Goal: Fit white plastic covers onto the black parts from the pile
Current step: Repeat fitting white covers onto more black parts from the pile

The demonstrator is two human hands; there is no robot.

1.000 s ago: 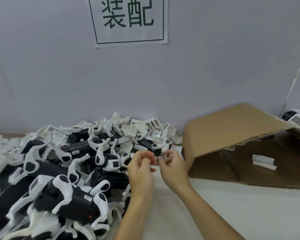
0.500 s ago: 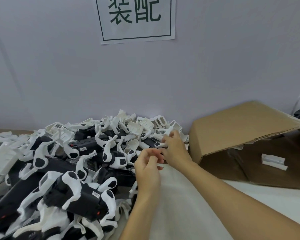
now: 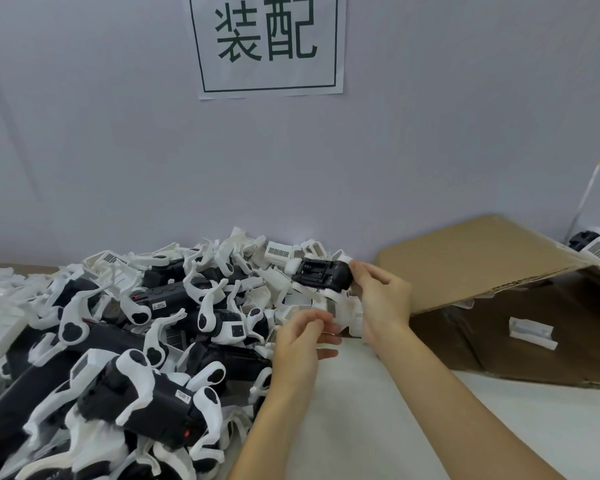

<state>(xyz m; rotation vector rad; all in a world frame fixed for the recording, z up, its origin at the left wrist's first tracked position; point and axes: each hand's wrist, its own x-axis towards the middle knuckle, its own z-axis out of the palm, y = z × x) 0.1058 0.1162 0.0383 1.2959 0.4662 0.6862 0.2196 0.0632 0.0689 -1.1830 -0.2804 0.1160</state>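
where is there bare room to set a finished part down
Free: the white table surface between the pile and the cardboard box, near the forearms. Crowded: all left of the left hand, heaped to the wall.

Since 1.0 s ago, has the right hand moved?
Yes. The right hand went from beside the left hand toward the cardboard box, lifting a black part.

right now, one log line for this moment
right hand holds black part | left hand beside white cover | cover not fitted
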